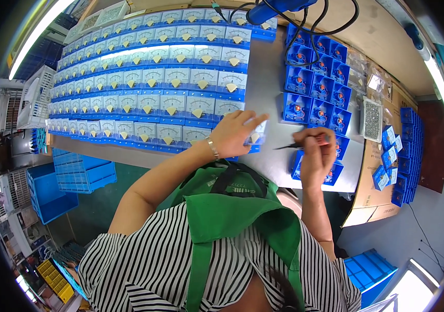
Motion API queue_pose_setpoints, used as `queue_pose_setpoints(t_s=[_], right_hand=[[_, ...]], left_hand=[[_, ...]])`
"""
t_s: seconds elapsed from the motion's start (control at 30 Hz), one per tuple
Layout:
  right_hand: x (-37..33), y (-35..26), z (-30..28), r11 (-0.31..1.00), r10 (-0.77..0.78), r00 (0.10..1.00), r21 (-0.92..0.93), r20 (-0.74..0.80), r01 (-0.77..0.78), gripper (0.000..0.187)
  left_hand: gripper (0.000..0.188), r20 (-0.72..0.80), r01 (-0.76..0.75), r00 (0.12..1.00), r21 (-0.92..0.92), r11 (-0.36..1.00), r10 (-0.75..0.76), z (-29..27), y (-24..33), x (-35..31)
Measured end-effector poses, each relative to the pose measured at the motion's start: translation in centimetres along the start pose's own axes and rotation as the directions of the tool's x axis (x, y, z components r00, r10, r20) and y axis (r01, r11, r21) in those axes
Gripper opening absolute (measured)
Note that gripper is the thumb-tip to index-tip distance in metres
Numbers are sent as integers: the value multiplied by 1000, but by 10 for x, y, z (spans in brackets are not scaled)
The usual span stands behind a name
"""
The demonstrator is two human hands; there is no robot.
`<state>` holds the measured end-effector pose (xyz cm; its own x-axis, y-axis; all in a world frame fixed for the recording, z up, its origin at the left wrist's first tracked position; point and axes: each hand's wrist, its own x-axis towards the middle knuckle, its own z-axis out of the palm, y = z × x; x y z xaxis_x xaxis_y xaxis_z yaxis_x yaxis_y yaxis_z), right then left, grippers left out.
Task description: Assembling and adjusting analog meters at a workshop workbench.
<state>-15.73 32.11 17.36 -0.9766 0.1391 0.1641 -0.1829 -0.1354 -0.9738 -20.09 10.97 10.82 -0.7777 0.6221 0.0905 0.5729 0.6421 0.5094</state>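
My left hand [232, 134] is bent over an analog panel meter [256, 136] at the near right corner of a large block of like meters [172, 111]. Its fingers close around that meter's upper part, and the fingertips are slightly blurred. In my right hand [315, 158] is a screwdriver [286, 146] with a reddish handle, gripped in closed fingers. The dark shaft points left toward the meter and stays apart from it. Just beyond my right hand stand rows of open blue meter housings [322, 111] with coloured wires inside.
A blue power tool [276, 10] with looping black cable hangs over the far side. On the right are a tray of small metal parts [371, 120], several loose meters [388, 156] on cardboard and stacked blue housings [409, 156]. Blue crates [50, 190] stand at the left.
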Motion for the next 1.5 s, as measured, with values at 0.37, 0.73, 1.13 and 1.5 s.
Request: queue_pose_setpoints(t_s=[0.37,0.73,1.13,1.5], right_hand=[[-12,-14,-40,983,87,943,179,-321,-30,3],[-21,7,-71,976,217,925,53,-312,-211,4],[-50,62,-24,854,435,843,153,315,-498,17],[-52,62,-16,795,460,829,268,318,-545,24]], left_hand=[[99,597,559,772,-475,680,-217,96,5,57],[93,-30,16,998,-659,752,-47,18,29,11],[97,-135,-73,990,-689,721,-29,-38,41,-16],[98,-65,-15,997,-746,665,-51,-40,40,-18]])
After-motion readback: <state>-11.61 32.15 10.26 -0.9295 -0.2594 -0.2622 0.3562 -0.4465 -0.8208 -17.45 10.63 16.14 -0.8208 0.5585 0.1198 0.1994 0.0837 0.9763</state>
